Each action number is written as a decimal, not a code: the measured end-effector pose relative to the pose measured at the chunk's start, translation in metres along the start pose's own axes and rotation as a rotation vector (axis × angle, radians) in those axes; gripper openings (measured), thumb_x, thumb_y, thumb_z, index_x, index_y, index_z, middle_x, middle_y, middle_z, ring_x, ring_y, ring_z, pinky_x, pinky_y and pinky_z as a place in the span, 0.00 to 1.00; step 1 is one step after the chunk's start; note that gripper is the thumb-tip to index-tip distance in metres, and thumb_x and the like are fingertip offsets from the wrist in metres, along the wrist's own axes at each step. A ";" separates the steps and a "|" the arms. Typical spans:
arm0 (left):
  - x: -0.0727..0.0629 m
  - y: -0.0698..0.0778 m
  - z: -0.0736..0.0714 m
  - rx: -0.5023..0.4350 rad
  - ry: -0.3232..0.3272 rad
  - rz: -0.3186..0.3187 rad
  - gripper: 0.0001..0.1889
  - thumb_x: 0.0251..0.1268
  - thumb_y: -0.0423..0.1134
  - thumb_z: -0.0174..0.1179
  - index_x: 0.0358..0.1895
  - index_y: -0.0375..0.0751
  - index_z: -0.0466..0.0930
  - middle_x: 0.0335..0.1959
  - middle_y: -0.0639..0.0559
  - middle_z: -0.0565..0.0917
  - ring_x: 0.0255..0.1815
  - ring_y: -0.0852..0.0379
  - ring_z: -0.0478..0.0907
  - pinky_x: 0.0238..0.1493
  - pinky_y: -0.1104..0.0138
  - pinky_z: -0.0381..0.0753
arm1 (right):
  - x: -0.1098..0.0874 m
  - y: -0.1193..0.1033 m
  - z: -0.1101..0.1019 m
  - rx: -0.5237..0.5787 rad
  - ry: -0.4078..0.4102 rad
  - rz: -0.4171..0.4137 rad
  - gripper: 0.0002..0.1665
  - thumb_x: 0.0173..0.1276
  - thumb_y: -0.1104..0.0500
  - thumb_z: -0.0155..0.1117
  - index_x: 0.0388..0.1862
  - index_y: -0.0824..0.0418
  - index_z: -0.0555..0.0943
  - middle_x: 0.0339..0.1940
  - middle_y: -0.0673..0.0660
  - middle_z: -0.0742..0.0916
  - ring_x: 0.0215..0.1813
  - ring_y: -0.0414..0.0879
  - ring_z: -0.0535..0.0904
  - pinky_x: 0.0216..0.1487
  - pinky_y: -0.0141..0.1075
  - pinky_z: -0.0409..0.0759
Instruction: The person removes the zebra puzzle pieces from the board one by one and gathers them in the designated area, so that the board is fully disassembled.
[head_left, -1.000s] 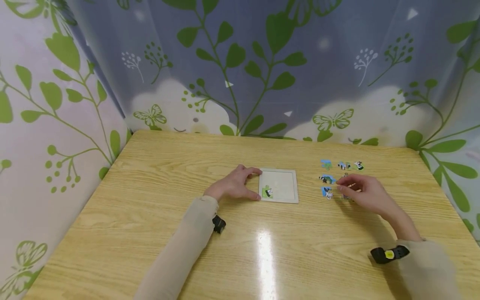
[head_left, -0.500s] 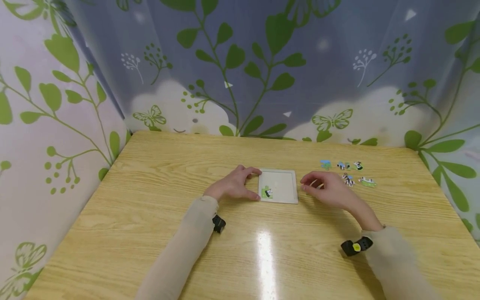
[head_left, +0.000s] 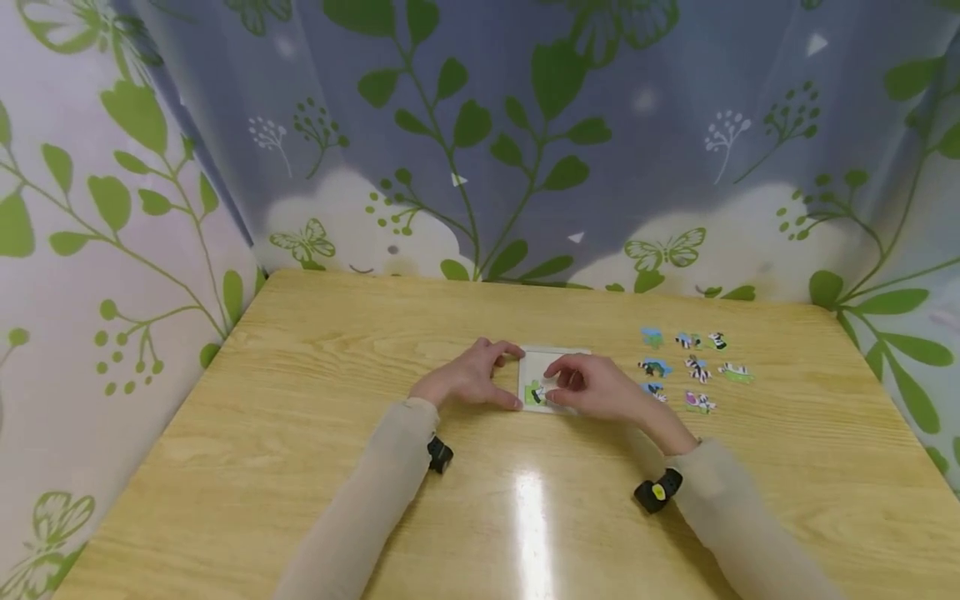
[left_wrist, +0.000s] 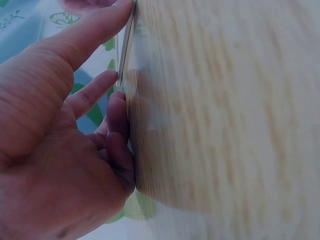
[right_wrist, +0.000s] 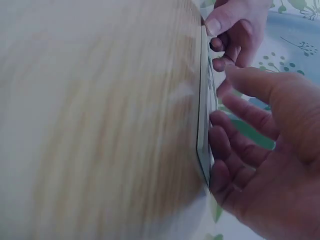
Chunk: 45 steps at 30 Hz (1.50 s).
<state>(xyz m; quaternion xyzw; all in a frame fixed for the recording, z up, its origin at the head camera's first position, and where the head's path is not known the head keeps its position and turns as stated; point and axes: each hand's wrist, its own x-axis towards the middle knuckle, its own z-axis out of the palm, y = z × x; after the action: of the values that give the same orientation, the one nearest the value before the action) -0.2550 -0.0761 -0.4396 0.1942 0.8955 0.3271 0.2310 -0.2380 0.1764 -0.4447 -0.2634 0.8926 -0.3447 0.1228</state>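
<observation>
A square white puzzle tray point(head_left: 558, 354) lies on the table with a green jigsaw piece point(head_left: 533, 393) in its lower-left corner. My left hand point(head_left: 471, 377) holds the tray at its left side, index fingertip at the far corner and thumb at the near one. Over the tray's right part is my right hand point(head_left: 596, 387), thumb and index apart, their tips beside the piece and nothing visible between them. In the right wrist view the right fingers point(right_wrist: 220, 142) are bent at the tray's edge point(right_wrist: 204, 100). The left wrist view shows the tray edge-on, by the left fingertips.
Several loose jigsaw pieces point(head_left: 697, 369) lie in rough rows right of the tray. The wooden table point(head_left: 360, 333) reaches back to a leaf-patterned curtain point(head_left: 510, 208). A band with a black device point(head_left: 658, 492) sits at each wrist.
My right hand has moved left from the loose pieces to over the tray, uncovering those pieces. The left hand stays at the tray's left side.
</observation>
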 end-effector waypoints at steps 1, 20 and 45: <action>-0.001 0.000 0.000 -0.004 0.001 -0.003 0.42 0.56 0.49 0.77 0.75 0.56 0.67 0.60 0.45 0.70 0.61 0.50 0.70 0.63 0.55 0.74 | 0.001 0.000 0.002 -0.003 -0.005 -0.003 0.16 0.69 0.56 0.71 0.52 0.60 0.84 0.37 0.53 0.85 0.35 0.41 0.77 0.39 0.35 0.76; -0.003 -0.004 0.002 -0.023 0.004 -0.002 0.41 0.54 0.49 0.78 0.71 0.58 0.68 0.59 0.47 0.69 0.61 0.51 0.69 0.62 0.55 0.74 | 0.007 -0.010 0.013 -0.006 -0.026 0.019 0.16 0.65 0.58 0.73 0.51 0.60 0.84 0.29 0.54 0.79 0.31 0.43 0.69 0.34 0.35 0.67; 0.004 -0.002 0.002 -0.048 0.007 -0.016 0.42 0.53 0.49 0.79 0.72 0.57 0.68 0.58 0.48 0.70 0.56 0.53 0.69 0.58 0.58 0.73 | -0.004 -0.003 0.006 0.358 0.071 0.175 0.12 0.73 0.63 0.63 0.53 0.63 0.79 0.42 0.62 0.87 0.40 0.47 0.81 0.42 0.36 0.78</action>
<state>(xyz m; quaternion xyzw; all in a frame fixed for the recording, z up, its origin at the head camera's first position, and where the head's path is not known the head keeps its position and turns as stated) -0.2580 -0.0749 -0.4435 0.1800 0.8897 0.3474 0.2351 -0.2312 0.1733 -0.4465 -0.1463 0.8404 -0.4949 0.1654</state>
